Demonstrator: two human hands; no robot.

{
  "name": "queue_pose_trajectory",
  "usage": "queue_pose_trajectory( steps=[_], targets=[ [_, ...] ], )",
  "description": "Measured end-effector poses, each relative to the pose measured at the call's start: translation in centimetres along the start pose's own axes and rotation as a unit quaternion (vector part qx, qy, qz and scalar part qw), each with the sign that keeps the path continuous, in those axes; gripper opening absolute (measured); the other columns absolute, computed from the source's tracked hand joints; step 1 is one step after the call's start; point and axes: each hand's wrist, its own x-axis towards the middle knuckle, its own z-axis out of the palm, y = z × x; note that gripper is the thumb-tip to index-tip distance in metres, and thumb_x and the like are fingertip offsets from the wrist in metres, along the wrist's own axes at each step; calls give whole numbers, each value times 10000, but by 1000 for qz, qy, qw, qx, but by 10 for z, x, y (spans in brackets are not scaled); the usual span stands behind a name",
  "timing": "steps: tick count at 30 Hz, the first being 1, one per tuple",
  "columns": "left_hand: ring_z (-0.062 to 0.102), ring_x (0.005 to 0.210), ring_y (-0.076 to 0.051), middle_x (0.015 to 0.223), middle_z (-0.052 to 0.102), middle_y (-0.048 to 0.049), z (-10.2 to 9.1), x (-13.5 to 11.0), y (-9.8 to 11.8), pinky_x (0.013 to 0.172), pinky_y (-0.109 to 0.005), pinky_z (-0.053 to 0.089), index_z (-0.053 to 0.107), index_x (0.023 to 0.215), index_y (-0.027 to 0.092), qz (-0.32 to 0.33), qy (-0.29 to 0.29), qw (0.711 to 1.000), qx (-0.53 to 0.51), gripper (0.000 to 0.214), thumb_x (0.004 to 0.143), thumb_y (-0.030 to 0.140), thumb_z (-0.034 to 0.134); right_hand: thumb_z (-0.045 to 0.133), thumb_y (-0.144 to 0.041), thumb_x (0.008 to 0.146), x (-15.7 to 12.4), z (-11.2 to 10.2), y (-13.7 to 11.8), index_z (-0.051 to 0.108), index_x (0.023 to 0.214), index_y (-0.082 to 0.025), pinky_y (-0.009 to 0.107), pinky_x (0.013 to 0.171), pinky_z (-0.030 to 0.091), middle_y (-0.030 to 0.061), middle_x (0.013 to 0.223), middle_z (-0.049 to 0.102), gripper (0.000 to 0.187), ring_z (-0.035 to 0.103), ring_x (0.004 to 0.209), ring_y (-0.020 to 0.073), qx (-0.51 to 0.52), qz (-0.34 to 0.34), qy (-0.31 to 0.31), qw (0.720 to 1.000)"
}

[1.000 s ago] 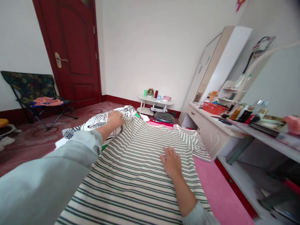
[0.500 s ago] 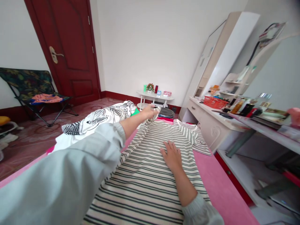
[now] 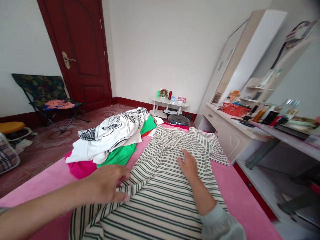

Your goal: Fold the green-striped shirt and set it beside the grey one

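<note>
A cream shirt with dark stripes (image 3: 162, 186) lies spread out in front of me, its left side folded over toward the middle with the sleeve (image 3: 171, 141) lying across it. At the lower part of that fold is my left hand (image 3: 106, 185), its thumb and fingers apart around the cloth edge and not closed on it. My right hand (image 3: 189, 166) rests flat on the shirt's upper right part. Beyond the right hand, the other short sleeve (image 3: 205, 143) lies out to the side over another striped garment (image 3: 220, 155).
The pink bed cover (image 3: 240, 193) lies beneath. Left of the shirt is a pile of clothes (image 3: 112, 133) in white, green and magenta. A dressing table (image 3: 230, 133) with a red basket (image 3: 235, 109) stands right; a folding chair (image 3: 47, 96) is by the door (image 3: 82, 56).
The shirt's left side and sleeve have come over onto its middle. My left hand has let go of the sleeve end and drawn back toward me. My right hand stays on the shirt.
</note>
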Motion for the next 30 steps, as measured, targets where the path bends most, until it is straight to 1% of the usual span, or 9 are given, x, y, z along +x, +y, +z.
queue_pose_trajectory(
  steps=[4,7,10,13,15,18,24,27,30],
  targets=[
    [587,867,-273,936,656,-12,0,-37,-10,719,-273,391,675,1002,264,-29,-76,997,-15,377,641,355,734,497,-278,840,9,0,-9,567,1204,-189,349,901,434,55,1043,657,381,584,976,222,113,29,6,993],
    [582,837,-236,888,647,1,-3,-46,-14,688,-245,391,678,933,253,-17,-102,992,-69,246,689,275,669,528,-384,828,25,4,-24,532,1265,-224,321,791,486,13,872,665,466,626,796,188,229,80,-52,969],
    [557,726,-181,776,603,14,-4,-46,-9,587,-211,370,636,852,216,8,-108,982,-154,128,754,297,621,620,-430,764,43,8,-44,514,1302,-229,297,712,511,4,849,652,584,631,705,161,317,139,-125,930],
    [534,711,-156,776,570,14,-3,-43,1,576,-194,371,598,877,190,27,-100,968,-228,188,808,365,594,660,-337,730,58,8,-59,653,1093,-179,275,635,523,23,826,665,396,638,710,168,379,199,-165,889],
    [520,723,-151,800,555,8,-4,-40,11,595,-193,380,587,900,177,29,-88,961,-260,237,824,401,588,651,-263,720,67,4,-64,687,926,-145,264,614,528,39,794,676,240,645,739,181,399,212,-159,878],
    [493,698,-138,776,522,13,-8,-37,28,588,-192,377,589,912,169,32,-95,948,-303,275,847,435,568,614,-210,724,80,-6,-62,678,884,-135,258,662,536,55,875,690,188,646,821,183,421,203,-107,878],
    [471,675,-134,760,514,14,-12,-37,63,571,-188,380,612,1016,183,22,-109,941,-319,316,828,436,587,575,-262,744,103,-21,-47,663,986,-112,282,724,516,77,971,682,299,632,851,182,408,164,-26,898],
    [515,759,-150,880,560,-10,0,-36,79,631,-193,416,617,1094,206,12,-118,945,-306,352,796,393,615,575,-291,733,98,-16,-37,687,860,-133,296,752,484,47,869,684,232,616,830,194,360,135,-12,923],
    [517,658,-132,789,575,15,23,-27,89,545,-178,396,652,1043,211,81,-218,920,-315,296,770,326,636,559,-272,718,79,-3,-27,645,637,-149,320,777,451,42,720,646,171,596,829,232,295,113,-3,949]
  ],
)
